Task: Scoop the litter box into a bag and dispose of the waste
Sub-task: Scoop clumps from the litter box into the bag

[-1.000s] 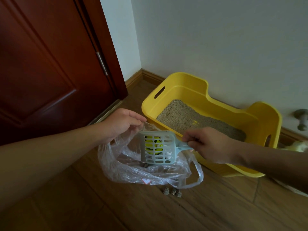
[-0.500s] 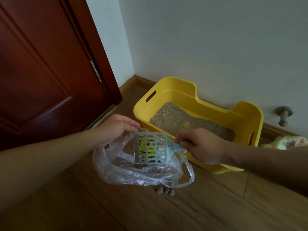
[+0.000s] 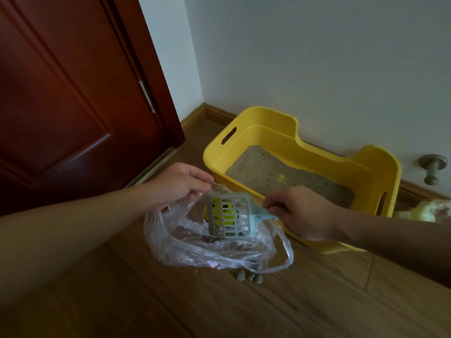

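Right hand pinches pale-blue slotted plastic scoop, still tipped over clear plastic bag, mouth gripped by left hand beside yellow plastic litter box (three clumps lie on wooden floor, unmoved); dump looks finished.

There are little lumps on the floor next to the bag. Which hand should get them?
Probably the right hand: it holds the pale blue slotted plastic scoop, close to the three small grey clumps. The left hand is busy pinching the clear plastic bag open.
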Tool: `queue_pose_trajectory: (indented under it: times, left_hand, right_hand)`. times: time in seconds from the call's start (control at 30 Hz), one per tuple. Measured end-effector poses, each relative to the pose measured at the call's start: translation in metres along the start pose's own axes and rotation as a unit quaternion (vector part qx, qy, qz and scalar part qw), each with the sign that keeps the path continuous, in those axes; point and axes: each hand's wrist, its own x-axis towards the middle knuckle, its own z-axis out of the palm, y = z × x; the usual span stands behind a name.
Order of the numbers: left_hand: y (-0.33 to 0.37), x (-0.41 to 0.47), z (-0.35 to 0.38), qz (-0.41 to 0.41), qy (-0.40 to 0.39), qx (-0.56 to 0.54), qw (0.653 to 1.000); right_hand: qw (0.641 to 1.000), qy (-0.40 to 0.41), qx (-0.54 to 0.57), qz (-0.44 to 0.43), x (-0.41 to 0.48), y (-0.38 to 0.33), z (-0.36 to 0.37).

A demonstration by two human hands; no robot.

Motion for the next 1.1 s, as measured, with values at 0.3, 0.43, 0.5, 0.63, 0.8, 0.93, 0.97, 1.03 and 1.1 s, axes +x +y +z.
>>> queue_pose_trajectory:
  times: [0.3, 0.43, 0.5, 0.63, 0.8, 0.93, 0.97, 1.03, 1.1]
  left_hand:
    - [-0.006, 0.004, -0.006, 0.006, -0.004, -0.003, 1.000]
    - [-0.004, 0.004, -0.005, 0.006, 0.000, -0.008, 1.000]
    - [-0.003, 0.005, -0.005, 0.010, 0.000, -0.003, 1.000]
    - [-0.003, 0.007, -0.005, 0.010, 0.004, 0.004, 1.000]
    - [-0.002, 0.010, -0.003, 0.000, 0.007, -0.004, 1.000]
    - [0.002, 0.009, 0.001, 0.002, 0.008, 0.005, 1.000]
    - [0.004, 0.008, 0.002, 0.003, 0.009, 0.009, 1.000]
    - [0.004, 0.007, 0.003, 0.004, 0.010, 0.009, 1.000]
    - [0.006, 0.007, 0.006, 0.006, 0.008, 0.008, 1.000]
  right_hand:
    - [1.000, 0.003, 0.013, 0.011, 0.008, -0.003, 0.003]
    - [1.000, 0.012, -0.004, 0.021, 0.005, -0.003, -0.003]
    - [1.000, 0.013, 0.007, 0.026, 0.002, -0.001, -0.006]
    - [0.999, 0.023, 0.028, 0.034, -0.005, 0.006, -0.013]
    - [0.996, 0.059, 0.048, 0.036, -0.012, 0.013, -0.023]
    - [0.994, 0.085, 0.044, 0.048, -0.018, 0.020, -0.030]
    - [0.994, 0.090, 0.041, 0.049, -0.019, 0.022, -0.031]
    - [0.993, 0.100, 0.039, 0.051, -0.020, 0.025, -0.031]
    - [0.991, 0.115, 0.036, 0.054, -0.021, 0.029, -0.032]
